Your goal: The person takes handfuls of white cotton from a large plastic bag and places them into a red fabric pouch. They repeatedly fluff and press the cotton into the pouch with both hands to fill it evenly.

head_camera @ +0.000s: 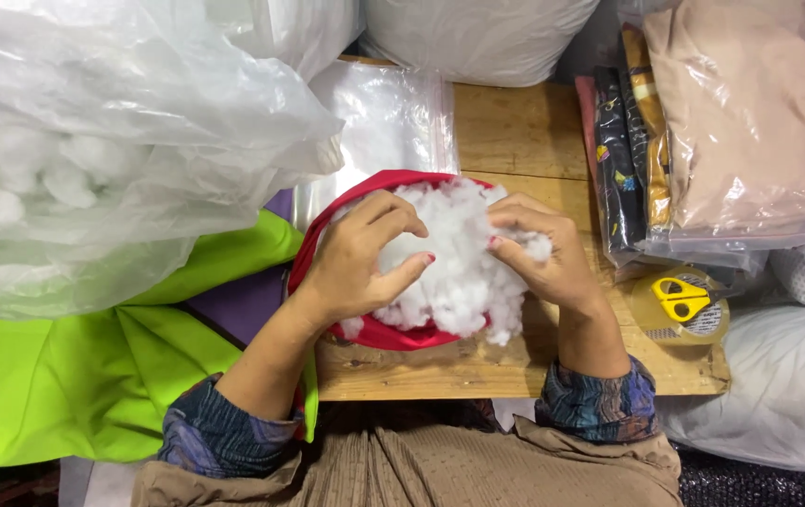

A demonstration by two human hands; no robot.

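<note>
1. Head view: both hands press into the white stuffing in a red fabric cover near the wooden table's front edge.
2. Left hand and right hand have fingers curled, gripping stuffing.
3. Free room is tight: plastic bags crowd the left edge, packaged fabrics the right.
4. Cover's opening faces up; its long axis runs toward the far edge.
5. Stuffing hides its inside.

A big clear plastic bag of white stuffing slumps over lime-green fabric at the left. On the wooden table, yellow-handled scissors lie on a tape roll, beside bagged folded fabrics.
</note>
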